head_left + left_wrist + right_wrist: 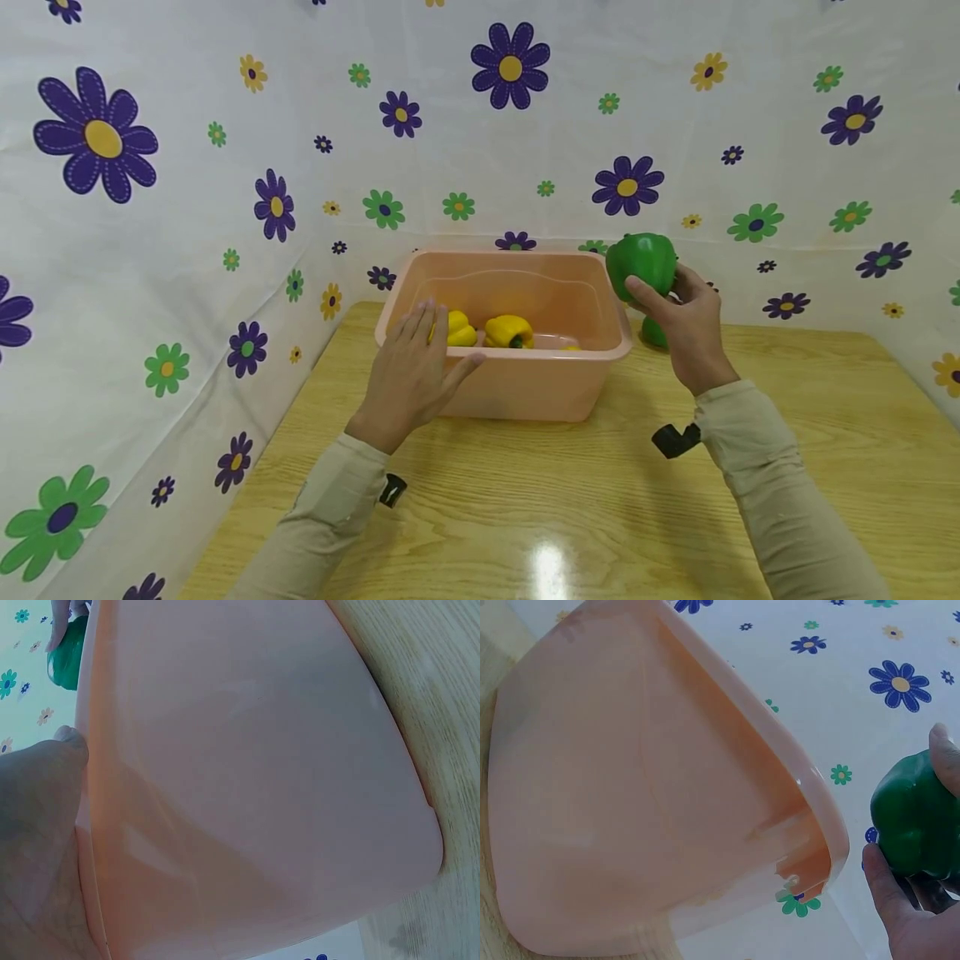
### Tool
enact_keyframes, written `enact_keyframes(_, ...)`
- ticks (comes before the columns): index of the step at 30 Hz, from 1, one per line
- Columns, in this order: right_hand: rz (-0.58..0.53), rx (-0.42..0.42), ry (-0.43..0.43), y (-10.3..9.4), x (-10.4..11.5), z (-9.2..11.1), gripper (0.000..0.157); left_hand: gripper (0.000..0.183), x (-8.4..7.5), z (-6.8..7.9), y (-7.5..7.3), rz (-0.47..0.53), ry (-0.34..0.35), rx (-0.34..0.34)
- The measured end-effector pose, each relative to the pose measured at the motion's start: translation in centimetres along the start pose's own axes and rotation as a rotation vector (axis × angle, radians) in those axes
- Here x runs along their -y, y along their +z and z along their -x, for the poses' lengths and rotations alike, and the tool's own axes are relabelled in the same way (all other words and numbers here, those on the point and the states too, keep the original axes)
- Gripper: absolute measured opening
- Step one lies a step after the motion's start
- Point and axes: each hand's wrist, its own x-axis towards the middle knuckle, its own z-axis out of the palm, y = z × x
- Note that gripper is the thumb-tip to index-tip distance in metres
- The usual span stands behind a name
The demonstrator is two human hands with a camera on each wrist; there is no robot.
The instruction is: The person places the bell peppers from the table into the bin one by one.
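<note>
My right hand [693, 329] grips a green bell pepper [643, 258] above the right rim of a peach-coloured plastic tub [525, 387]. In the right wrist view, thumb and fingers lie around the sides of that pepper [915, 814]. My left hand [411, 367] rests on the tub's front rim near its left corner, with the fingers straight and the thumb along the edge. Inside the tub lie a yellow bell pepper [510, 330] and another yellow one [461, 331] partly covered by my left fingers. A bit of yellow [572, 348] shows just over the front rim.
Beyond my right hand, a second green pepper [654, 333] stands on the wooden table [480, 500], mostly hidden. A white flower-patterned sheet [450, 150] hangs behind and to the left of the table. Dark wrist mounts [677, 440] stick out below both sleeves.
</note>
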Motion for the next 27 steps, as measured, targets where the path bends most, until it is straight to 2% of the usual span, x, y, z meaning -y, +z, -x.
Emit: enact_keyframes(27,0.056,0.033,0.019,0.31,0.28,0.13,0.074,0.087,-0.01,0.01,-0.02,0.004,-0.001,0.007)
